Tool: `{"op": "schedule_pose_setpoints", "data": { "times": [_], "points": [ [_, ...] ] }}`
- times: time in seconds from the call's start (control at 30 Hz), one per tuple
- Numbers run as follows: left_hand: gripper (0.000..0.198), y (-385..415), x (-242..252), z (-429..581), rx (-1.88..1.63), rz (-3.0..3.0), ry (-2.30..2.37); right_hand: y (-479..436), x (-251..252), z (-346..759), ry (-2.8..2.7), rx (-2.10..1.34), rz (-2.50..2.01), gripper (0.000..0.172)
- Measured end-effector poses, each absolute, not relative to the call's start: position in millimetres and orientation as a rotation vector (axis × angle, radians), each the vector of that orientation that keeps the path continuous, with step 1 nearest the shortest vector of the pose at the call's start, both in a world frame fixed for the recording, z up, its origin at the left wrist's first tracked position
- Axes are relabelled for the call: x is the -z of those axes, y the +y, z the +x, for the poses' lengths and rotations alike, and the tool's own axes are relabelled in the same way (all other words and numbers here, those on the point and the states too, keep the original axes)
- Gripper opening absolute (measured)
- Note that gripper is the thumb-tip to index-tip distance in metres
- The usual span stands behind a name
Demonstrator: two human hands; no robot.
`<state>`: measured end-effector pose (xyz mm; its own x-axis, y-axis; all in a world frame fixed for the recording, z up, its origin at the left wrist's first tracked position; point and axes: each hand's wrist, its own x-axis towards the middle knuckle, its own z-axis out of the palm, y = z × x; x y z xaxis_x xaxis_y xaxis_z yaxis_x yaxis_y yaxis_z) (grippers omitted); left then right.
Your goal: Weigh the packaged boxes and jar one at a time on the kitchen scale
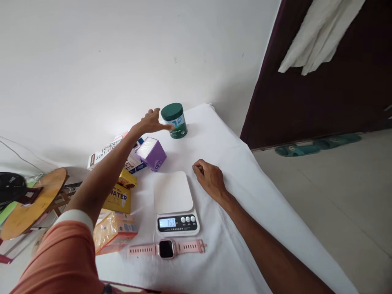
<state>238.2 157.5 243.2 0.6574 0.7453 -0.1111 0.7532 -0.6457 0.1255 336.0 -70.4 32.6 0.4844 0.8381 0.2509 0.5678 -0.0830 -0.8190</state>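
1. My left hand was stretched out to the far end of the surface, beside the green tub. Its fingers were spread and released, with the thumb crossing in front of the tub's side; I could not tell whether it touched.
2. The tub stood upright with its lid on, close to the wall.
3. My right hand lay just right of the white scale, its fingers loosely clenched, with no object showing in them.
4. The scale sat near the middle of the surface, its flat top bare and its display lit, with digits that looked like 363.
5. Nearer to me than the scale, a pink watch was laid out straight, its strap undone and its face dark.
6. A purple box stood between the scale and the tub, a little to the left.
7. Along the left edge I had a white box with dark lettering, partly hidden by my forearm, then a small yellow box, a larger yellow box and an orange packet.
8. A white cloth covered the surface, and to the right a pair of green slippers lay on the floor.
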Motion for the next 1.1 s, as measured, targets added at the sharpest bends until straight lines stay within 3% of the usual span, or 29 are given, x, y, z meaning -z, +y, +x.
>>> {"op": "schedule_pose_setpoints", "data": {
  "times": [0.17, 0.5, 0.63, 0.77, 1.1],
  "points": [
    [0.105, 117.4, -237.0, 181.0, 0.493, 2.728, 1.337, -68.8, -33.3, 335.5, -1.181, -0.349, -1.775, 0.017],
    [0.082, 102.6, -223.6, 155.4, 0.204, 2.722, 1.399, -72.0, -37.2, 335.9, -1.218, -0.357, -1.749, 0.014],
    [0.081, 79.5, -252.5, 142.9, -0.032, 2.778, 1.315, -69.8, -38.5, 335.6, -1.230, -0.338, -1.776, 0.016],
    [0.086, 31.4, -267.4, 127.1, -0.049, 2.897, 1.056, -68.2, -38.1, 335.5, -1.234, -0.323, -1.778, 0.018],
    [0.089, -22.4, -224.6, 114.1, 0.083, 2.918, 0.822, -65.6, -38.6, 335.3, -1.206, -0.314, -1.784, 0.019]
  ]
}}
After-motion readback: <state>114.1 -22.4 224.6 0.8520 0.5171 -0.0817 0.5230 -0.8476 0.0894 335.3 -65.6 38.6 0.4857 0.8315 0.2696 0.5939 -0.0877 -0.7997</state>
